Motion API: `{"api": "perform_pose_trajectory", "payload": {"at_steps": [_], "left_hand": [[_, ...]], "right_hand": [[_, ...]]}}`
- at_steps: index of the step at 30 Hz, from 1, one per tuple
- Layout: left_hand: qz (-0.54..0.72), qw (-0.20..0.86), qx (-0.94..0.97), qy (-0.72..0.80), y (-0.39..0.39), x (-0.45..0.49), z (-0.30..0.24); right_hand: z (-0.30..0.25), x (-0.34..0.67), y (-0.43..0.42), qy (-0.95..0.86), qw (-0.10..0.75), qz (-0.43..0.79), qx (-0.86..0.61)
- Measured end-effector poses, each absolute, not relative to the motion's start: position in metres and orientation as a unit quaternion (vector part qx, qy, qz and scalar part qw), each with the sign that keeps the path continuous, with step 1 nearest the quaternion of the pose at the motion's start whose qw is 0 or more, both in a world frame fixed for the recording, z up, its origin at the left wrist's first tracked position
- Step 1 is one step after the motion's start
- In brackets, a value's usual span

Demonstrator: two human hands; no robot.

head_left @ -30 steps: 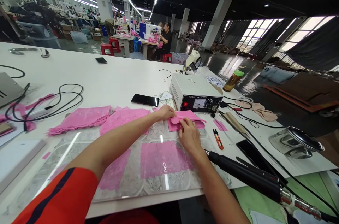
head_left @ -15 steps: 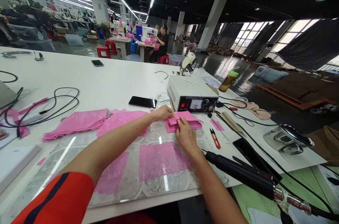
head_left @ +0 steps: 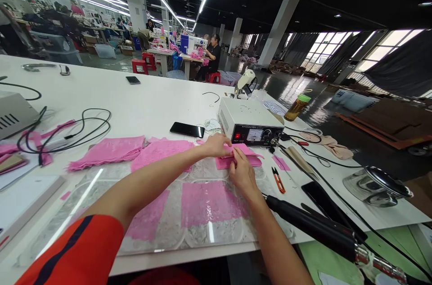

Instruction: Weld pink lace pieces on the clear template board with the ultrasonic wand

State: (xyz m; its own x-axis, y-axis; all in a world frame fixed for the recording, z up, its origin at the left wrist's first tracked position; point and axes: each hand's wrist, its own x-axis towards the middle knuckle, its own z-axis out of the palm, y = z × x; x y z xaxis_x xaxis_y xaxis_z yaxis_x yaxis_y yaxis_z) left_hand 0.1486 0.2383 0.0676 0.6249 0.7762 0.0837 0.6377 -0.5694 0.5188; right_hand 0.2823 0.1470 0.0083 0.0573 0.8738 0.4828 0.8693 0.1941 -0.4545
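Note:
Both my hands are at a small stack of pink fabric pieces [head_left: 251, 152] in front of the control box. My left hand [head_left: 216, 145] is closed, its fingertips pinching the left edge of the top fabric. My right hand [head_left: 241, 169] has its fingers bent together on the near side of the same fabric, with the thumb hidden in part. Left of it lie another pink fabric pile [head_left: 165, 150] and a further pink stack [head_left: 113, 149]. Under my arms is a clear plastic-covered board [head_left: 175, 226] with a pink rectangle [head_left: 211, 204] showing on it.
A grey control box [head_left: 251, 114] with a red light stands behind my hands. To the right are orange thread snips [head_left: 278, 180], a black handheld tool [head_left: 310, 222] with its cable, and a glass pot [head_left: 373, 186]. A black phone [head_left: 187, 129] lies behind my left forearm. A co-worker [head_left: 212, 58] sits farther off.
The view has shifted slightly, so the scene sits a little farther right. My fingers have moved closer together on the pink fabric, and its raised top layer lies flatter.

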Motion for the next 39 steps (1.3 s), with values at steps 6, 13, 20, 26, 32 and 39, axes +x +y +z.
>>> {"api": "perform_pose_trajectory", "payload": {"at_steps": [6,13,20,26,32,39], "left_hand": [[0.169,0.152,0.891,0.393,0.222,0.150,0.074],[0.160,0.197,0.915,0.315,0.213,0.123,0.094],[0.100,0.300,0.918,0.241,0.188,0.077,0.094],[0.063,0.342,0.912,0.220,0.181,0.060,0.084],[0.069,0.335,0.915,0.214,0.184,0.049,0.091],[0.080,0.288,0.940,0.166,0.146,0.033,0.082]], "right_hand": [[0.011,0.284,0.145,-0.683,0.402,-0.023,-0.610],[0.020,0.286,0.137,-0.694,0.402,-0.019,-0.597],[0.016,0.289,0.102,-0.766,0.356,0.010,-0.536],[0.021,0.269,0.106,-0.778,0.349,-0.064,-0.518],[0.023,0.258,0.137,-0.791,0.279,-0.096,-0.536],[0.017,0.292,0.071,-0.820,0.298,-0.168,-0.458]]}}
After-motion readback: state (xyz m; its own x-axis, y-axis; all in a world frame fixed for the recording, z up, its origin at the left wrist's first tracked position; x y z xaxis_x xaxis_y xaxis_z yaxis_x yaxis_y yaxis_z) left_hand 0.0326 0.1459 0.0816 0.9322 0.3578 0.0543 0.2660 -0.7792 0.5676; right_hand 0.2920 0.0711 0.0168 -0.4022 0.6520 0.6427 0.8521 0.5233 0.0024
